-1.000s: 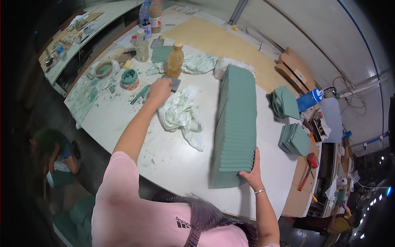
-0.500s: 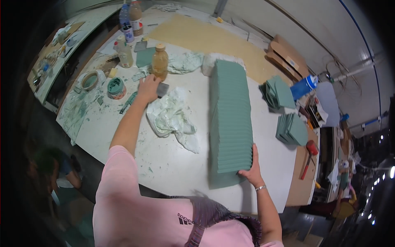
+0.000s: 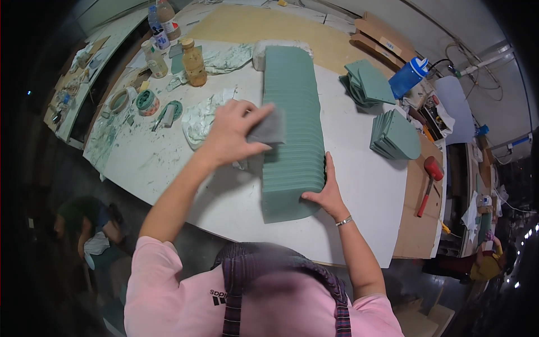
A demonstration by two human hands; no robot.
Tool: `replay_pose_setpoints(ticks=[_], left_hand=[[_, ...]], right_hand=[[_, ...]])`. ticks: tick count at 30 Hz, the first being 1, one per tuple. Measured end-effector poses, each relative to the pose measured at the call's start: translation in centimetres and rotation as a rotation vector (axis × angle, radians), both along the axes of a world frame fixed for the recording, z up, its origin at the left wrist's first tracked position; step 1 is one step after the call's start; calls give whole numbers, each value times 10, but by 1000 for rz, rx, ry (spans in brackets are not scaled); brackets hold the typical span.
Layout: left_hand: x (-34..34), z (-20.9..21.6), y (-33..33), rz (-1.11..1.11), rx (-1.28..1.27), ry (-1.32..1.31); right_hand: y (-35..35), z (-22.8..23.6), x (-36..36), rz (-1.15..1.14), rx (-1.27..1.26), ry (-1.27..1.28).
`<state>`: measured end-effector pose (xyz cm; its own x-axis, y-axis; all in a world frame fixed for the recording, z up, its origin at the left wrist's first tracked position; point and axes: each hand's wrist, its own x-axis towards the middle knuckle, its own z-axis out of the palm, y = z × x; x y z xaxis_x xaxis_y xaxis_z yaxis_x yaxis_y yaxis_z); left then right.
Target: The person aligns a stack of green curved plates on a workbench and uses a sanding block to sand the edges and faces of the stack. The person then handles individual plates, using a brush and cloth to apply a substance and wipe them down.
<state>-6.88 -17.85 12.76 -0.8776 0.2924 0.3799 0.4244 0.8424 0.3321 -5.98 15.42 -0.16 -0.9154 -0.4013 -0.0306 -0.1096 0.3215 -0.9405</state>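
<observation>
A long row of green slabs (image 3: 293,112), packed face to face with ridged edges upward, runs away from me down the table. In my left hand (image 3: 233,132) is a grey rectangular pad (image 3: 268,128), blurred by motion, at the row's left upper edge; whether it touches cannot be made out. At the row's near right corner rests my right hand (image 3: 330,196), fingers stretched along the side and thumb spread across the near end. A crumpled, green-stained white cloth (image 3: 196,121) lies left of the row, partly hidden by my left hand.
An amber bottle (image 3: 194,63), a tub of green paste (image 3: 147,103) and a tape roll (image 3: 119,101) stand at the left. Loose green slabs (image 3: 396,135), a blue bottle (image 3: 409,77) and a red mallet (image 3: 432,168) are at the right. A person (image 3: 92,224) is below left.
My left hand has swung right, bringing the grey pad from beside the amber bottle to the row of slabs. My right hand stays at the near corner. The whole view has shifted.
</observation>
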Motion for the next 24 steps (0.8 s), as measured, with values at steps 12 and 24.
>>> replay_pose_setpoints(ticks=[12, 24], left_hand=[[29, -43, 16, 543, -110, 46], [11, -41, 88, 321, -113, 119]], right_hand=[[0, -31, -3, -18, -229, -22], [4, -34, 0, -40, -137, 39]])
